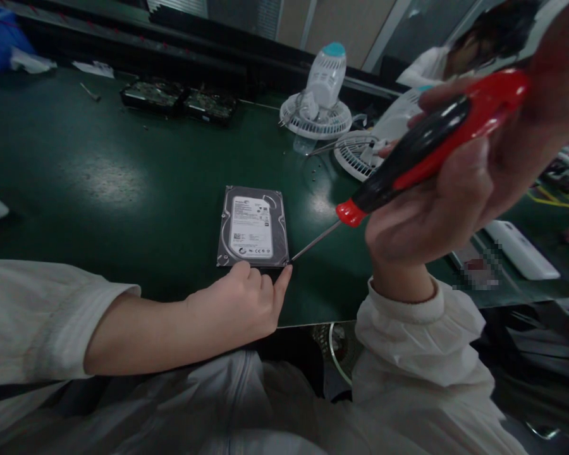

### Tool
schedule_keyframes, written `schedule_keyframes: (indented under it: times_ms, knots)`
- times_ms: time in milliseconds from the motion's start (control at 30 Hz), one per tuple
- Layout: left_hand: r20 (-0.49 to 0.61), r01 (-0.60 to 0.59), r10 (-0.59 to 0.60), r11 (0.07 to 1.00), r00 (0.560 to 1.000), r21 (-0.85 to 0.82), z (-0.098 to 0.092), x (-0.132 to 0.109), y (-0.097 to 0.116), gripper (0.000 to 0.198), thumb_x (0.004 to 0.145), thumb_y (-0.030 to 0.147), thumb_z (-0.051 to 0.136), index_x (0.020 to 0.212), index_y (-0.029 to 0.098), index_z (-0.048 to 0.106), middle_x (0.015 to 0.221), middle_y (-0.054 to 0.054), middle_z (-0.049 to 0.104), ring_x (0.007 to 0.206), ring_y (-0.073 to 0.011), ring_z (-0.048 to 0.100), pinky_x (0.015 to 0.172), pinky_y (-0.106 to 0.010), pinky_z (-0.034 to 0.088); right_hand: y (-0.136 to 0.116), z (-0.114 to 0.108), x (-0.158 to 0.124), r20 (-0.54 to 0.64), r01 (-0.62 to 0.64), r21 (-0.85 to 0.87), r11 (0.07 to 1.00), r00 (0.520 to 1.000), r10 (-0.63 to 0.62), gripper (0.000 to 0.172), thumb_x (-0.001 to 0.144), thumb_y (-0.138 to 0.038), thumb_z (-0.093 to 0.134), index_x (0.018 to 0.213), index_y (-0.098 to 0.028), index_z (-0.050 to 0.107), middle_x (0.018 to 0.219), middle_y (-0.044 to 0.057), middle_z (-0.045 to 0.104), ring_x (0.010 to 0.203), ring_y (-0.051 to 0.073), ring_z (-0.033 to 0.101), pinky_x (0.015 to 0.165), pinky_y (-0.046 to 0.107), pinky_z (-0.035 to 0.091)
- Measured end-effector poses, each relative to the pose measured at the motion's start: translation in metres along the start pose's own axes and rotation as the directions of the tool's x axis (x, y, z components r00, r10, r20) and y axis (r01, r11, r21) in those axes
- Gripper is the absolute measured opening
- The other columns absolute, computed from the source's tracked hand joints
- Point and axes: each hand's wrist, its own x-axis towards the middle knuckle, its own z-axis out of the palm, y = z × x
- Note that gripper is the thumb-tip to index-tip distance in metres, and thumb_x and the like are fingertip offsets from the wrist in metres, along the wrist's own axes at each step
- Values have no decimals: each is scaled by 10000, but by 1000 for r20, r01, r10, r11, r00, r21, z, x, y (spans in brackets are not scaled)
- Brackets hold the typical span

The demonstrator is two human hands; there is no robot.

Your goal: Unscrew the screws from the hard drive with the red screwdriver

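Observation:
A hard disk drive (253, 227) with a white label lies flat on the dark green table (99, 177). My left hand (239, 303) rests at its near edge, fingers curled against the drive and the forefinger stretched to its near right corner. My right hand (455, 189) is wrapped round the red and black handle of a screwdriver (422, 148). Its thin shaft slants down to the left, and the tip sits at the drive's near right corner, close to my left forefinger.
Two white fan parts (315, 117) (360, 155) with a white and teal motor housing (327, 72) lie behind the drive. More drives (177, 98) sit at the back. A white box (521, 249) lies at the right. Another person (469, 54) works at the far right.

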Motion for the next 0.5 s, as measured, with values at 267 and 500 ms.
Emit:
schedule_keyframes:
  times_ms: [267, 500]
  knots:
    - [-106, -61, 27, 939, 994, -337, -4, 4, -11, 356, 895, 82, 564, 1224, 14, 682, 682, -44, 663, 555, -190, 617, 495, -327, 393, -1, 2, 7, -59, 94, 206, 974, 995, -84, 1024, 756, 43, -209, 1132, -287, 685, 1224, -163, 690, 1010, 48, 750, 969, 264, 626]
    - [189, 212, 108, -282, 976, -936, -52, -3, -18, 219, 1034, 387, 525, 982, 224, 662, 666, 65, 679, 513, -49, 592, 433, -133, 423, -19, 8, 5, -371, 121, 50, 991, 924, -94, 898, 847, -32, -163, 990, -239, 700, 1014, -192, 730, 1202, 35, 686, 1176, 200, 488]
